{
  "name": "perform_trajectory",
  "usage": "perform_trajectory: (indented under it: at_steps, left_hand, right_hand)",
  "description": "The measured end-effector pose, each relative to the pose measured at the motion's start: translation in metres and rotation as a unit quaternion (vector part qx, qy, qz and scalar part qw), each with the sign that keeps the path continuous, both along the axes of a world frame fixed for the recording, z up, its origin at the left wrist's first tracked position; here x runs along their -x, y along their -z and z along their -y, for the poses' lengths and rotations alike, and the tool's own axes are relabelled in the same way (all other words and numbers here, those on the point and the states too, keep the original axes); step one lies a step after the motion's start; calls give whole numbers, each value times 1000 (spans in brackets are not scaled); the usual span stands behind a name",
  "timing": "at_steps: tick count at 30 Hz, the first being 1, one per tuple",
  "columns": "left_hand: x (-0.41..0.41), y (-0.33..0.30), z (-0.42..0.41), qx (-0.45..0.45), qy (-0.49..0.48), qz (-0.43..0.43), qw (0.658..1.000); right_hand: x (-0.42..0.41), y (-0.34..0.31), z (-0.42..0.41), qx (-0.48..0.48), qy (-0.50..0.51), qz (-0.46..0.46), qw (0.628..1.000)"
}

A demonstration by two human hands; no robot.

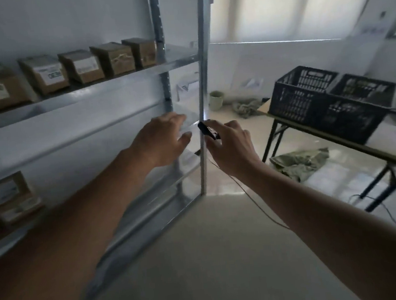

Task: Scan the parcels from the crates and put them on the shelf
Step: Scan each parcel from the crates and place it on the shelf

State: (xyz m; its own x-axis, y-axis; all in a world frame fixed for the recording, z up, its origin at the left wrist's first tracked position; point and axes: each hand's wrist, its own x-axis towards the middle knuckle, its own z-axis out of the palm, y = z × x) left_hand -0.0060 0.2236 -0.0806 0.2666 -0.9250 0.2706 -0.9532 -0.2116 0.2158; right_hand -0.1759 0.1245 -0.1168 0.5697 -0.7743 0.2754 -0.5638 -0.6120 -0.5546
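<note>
A grey metal shelf (122, 78) stands at the left with several brown cardboard parcels (47, 73) in a row on its upper level. Another parcel (10, 197) sits on the lower level at far left. My left hand (164, 138) reaches toward the shelf's right end, fingers apart, holding nothing. My right hand (230, 146) is closed on a small black scanner (208, 130) with a thin cable trailing down, just in front of the shelf's front post (203, 101). Two black plastic crates (308, 95) stand on a table at the right.
The table (386, 153) with black legs runs along the right side, a paper sheet at its near end. On the floor lie a green cloth (299, 161), a pale pot (216, 99), a crumpled rag and a loose cable. Bright windows fill the back wall.
</note>
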Motion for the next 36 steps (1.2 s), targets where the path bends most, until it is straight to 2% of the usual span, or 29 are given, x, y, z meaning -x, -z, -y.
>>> perform_trajectory:
  at_steps: [7,13,21,26,36]
  left_hand:
    - [110,-5,123,6,92,-5,996]
    - [173,-2,237,1,176,7,984]
    - [214,8,419,11,285,-4,959]
    - [231,15,523,-12,331,-9,944]
    - [288,44,704,-72,368,4,927]
  right_hand:
    - [124,-5,84,-2,100,3,995]
    - [194,-1,165,-2,193,8,981]
    - [241,1,298,-13,283,6,959]
    - [260,7,379,-19,328,0,945]
    - [320,43,539,-46,378,-1,925]
